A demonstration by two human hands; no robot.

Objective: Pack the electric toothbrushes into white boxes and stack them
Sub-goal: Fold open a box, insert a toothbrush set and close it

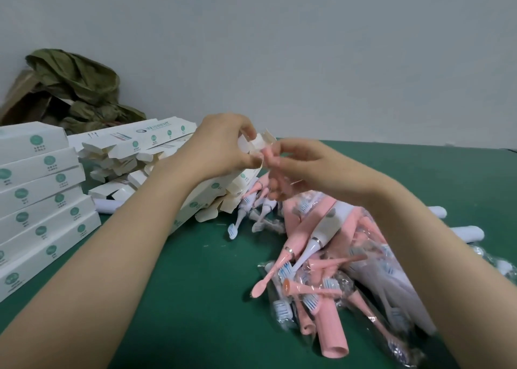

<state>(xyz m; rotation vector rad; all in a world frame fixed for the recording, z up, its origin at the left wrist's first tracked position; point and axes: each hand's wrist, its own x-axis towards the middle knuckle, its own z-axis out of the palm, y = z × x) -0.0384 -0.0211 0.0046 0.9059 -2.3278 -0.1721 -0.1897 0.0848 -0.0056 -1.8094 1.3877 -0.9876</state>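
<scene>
- Nearby, a heap of toothbrushes (321, 270) lay on the green table (195, 298). Most were pink and smooth, wrapped in shiny clear bags. They pointed many ways, but most brush heads faced down and left, toward the person.
- On the left stood a neat stack of shut boxes (42, 201). They were long, flat and white, with round green marks. Their long sides ran from near left up to far right.
- Above the heap, the left hand (221, 147) was curled and pinched the open end of a white box (258, 142) between thumb and fingers. The card flaps stuck out toward the other hand.
- The right hand (305, 167) was curled too and pinched a pink toothbrush (267, 153). Its top end touched the open mouth of the box. The fingers hid most of it, so which way its long side ran could not be told.
- Behind the left arm lay a messy pile of open boxes (126, 159) with loose cream flaps.
- Two white tubes (467, 233) lay far right on the table.
- Far back on the left, crumpled green cloth (75, 89) sat against the plain grey wall (279, 47).
</scene>
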